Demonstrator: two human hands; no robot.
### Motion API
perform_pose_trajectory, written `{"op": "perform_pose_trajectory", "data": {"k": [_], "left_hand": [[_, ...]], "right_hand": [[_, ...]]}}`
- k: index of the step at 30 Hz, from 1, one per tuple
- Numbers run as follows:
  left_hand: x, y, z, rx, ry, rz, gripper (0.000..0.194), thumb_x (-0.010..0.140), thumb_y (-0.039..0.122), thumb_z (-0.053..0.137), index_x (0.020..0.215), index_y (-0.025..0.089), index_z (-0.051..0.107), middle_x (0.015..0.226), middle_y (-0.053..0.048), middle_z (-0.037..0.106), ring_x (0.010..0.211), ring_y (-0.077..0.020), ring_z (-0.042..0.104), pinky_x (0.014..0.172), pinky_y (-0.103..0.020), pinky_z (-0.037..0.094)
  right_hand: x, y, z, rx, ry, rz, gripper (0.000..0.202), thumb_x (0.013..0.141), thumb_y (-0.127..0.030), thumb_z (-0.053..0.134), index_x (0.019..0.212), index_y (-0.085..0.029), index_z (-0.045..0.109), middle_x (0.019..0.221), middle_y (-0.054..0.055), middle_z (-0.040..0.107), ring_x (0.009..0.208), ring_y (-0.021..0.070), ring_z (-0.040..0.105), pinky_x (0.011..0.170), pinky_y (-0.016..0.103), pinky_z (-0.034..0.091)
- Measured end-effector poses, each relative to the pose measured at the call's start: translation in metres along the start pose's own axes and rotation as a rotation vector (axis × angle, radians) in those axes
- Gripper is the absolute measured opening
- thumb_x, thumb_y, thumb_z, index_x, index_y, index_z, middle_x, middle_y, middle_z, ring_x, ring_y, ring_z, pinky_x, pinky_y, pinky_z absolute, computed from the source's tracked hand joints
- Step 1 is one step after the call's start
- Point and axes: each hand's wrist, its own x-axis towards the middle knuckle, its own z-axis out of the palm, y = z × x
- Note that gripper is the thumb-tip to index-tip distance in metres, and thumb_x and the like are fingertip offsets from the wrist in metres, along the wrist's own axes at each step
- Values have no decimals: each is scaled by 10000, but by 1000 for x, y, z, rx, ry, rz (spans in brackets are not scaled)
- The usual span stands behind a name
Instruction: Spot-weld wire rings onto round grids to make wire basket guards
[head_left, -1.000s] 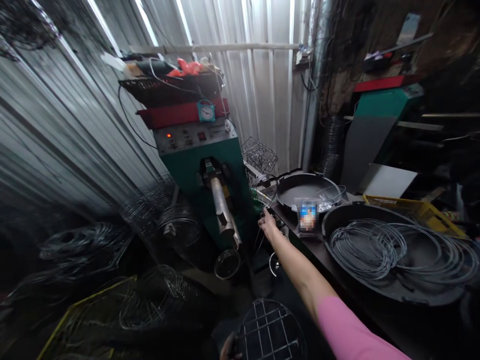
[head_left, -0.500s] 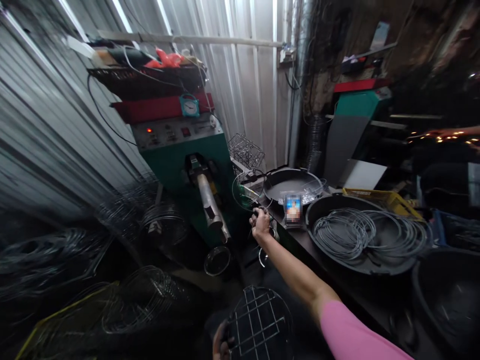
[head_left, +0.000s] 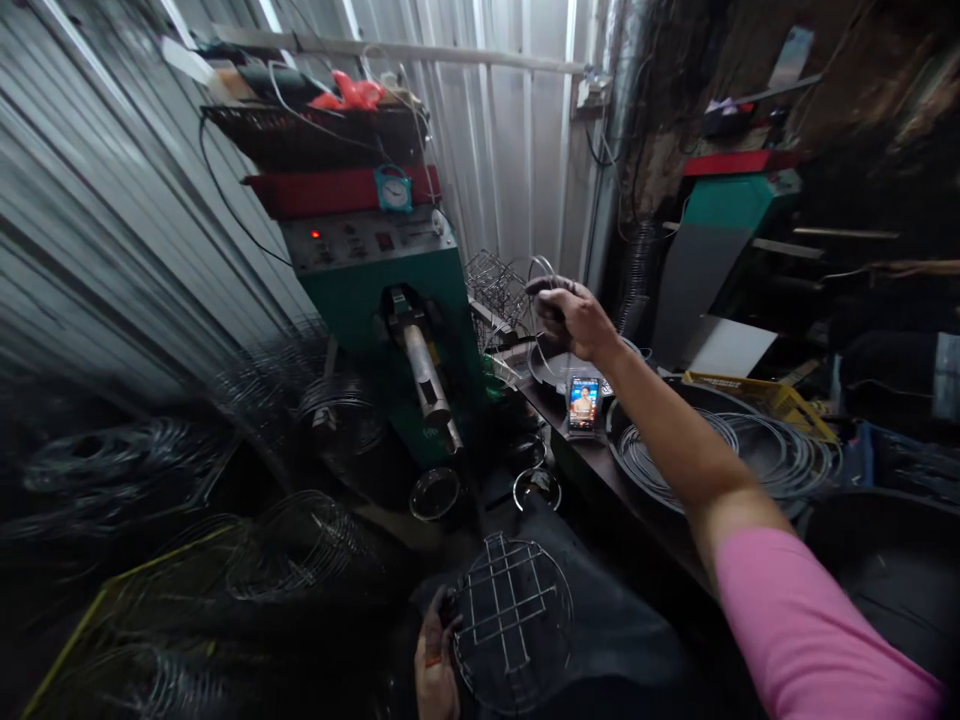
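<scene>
My left hand (head_left: 436,655) is closed on the left rim of a round wire grate (head_left: 513,610). Crossing bars span the grate's ring, and it rests over my dark-clothed lap. Out in front, my right arm is raised, and the fingers of my right hand (head_left: 574,315) pinch a thin wire ring (head_left: 541,266). Part of that ring is hidden behind the hand. Left of the raised hand stands a green machine (head_left: 375,310) with a metal arm (head_left: 426,375) sticking out toward me.
A lit phone (head_left: 583,403) stands on the bench edge. Behind my forearm sits a black pan (head_left: 814,490) of wire rings; a second pan (head_left: 544,372) is partly covered by my hand. Wire bundles (head_left: 300,545) lie at left. A yellow crate (head_left: 750,395) is at right.
My right hand has risen from beside the bench edge, moving up and right with the wire ring. My left hand still holds the grate. The view has shifted slightly.
</scene>
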Motion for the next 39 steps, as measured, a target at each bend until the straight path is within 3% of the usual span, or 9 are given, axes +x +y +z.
{"op": "perform_pose_trajectory", "data": {"k": [4, 7, 10, 17, 20, 24, 28, 34, 39], "left_hand": [[18, 19, -16, -192, 65, 56, 581, 634, 539, 608, 1151, 276, 571, 1149, -80, 600, 1035, -287, 598, 796, -381, 540], [45, 43, -31, -45, 30, 43, 649, 635, 524, 611, 1180, 176, 553, 1122, -116, 610, 977, -269, 619, 730, -337, 547], [83, 71, -45, 191, 37, 108, 679, 642, 521, 592, 1190, 123, 544, 1101, -129, 626, 1016, -271, 598, 822, -352, 512], [172, 130, -56, 751, 239, 345, 551, 749, 384, 516, 1214, 89, 529, 1146, -156, 593, 1060, -279, 564, 935, -387, 430], [190, 151, -48, 968, 341, 360, 525, 797, 342, 481, 1237, 56, 504, 1171, -188, 558, 1070, -294, 545, 904, -383, 438], [208, 169, -37, 1141, 456, 381, 486, 821, 286, 469, 1255, 69, 487, 1189, -180, 524, 1094, -283, 500, 904, -359, 415], [232, 175, -31, 1172, 545, 361, 498, 805, 286, 504, 1263, 93, 474, 1150, -190, 512, 1057, -310, 483, 842, -403, 416], [239, 171, -31, 1193, 590, 343, 406, 817, 254, 455, 1170, 72, 538, 1098, -219, 525, 1023, -358, 462, 791, -484, 375], [228, 155, -51, 1196, 532, 537, 337, 818, 204, 389, 1052, 112, 613, 1042, -171, 581, 1041, -310, 467, 878, -479, 305]], "right_hand": [[-66, 13, -32, -635, -184, 27, 77, 736, -204, 627, 729, -132, 600, 619, -26, 529, 595, 96, 461, 565, 202, 356], [-118, 41, -48, -998, -295, 245, 33, 709, -172, 642, 706, -146, 622, 662, 13, 593, 636, 141, 512, 594, 233, 355], [-157, 61, -57, -1155, -407, 441, 52, 734, -202, 621, 752, -160, 645, 702, 40, 626, 640, 164, 539, 573, 243, 338], [-195, 71, -85, -974, -388, 584, 247, 761, -395, 547, 734, -167, 639, 635, 15, 580, 595, 149, 492, 535, 242, 333], [-205, 75, -99, -834, -344, 659, 346, 728, -509, 539, 666, -176, 608, 606, 10, 567, 572, 151, 483, 520, 244, 363], [-213, 80, -111, -768, -144, 738, 405, 666, -609, 549, 684, -211, 627, 684, 45, 632, 657, 210, 558, 572, 269, 453], [-215, 83, -110, -778, -42, 719, 425, 664, -645, 510, 655, -237, 626, 709, 70, 647, 726, 252, 588, 651, 292, 494], [-219, 88, -100, -797, -80, 721, 475, 690, -666, 469, 653, -210, 597, 666, 57, 609, 657, 213, 553, 602, 280, 465], [-224, 95, -99, -813, -153, 699, 446, 754, -599, 443, 688, -179, 578, 637, 22, 567, 626, 173, 518, 581, 264, 422]]}}
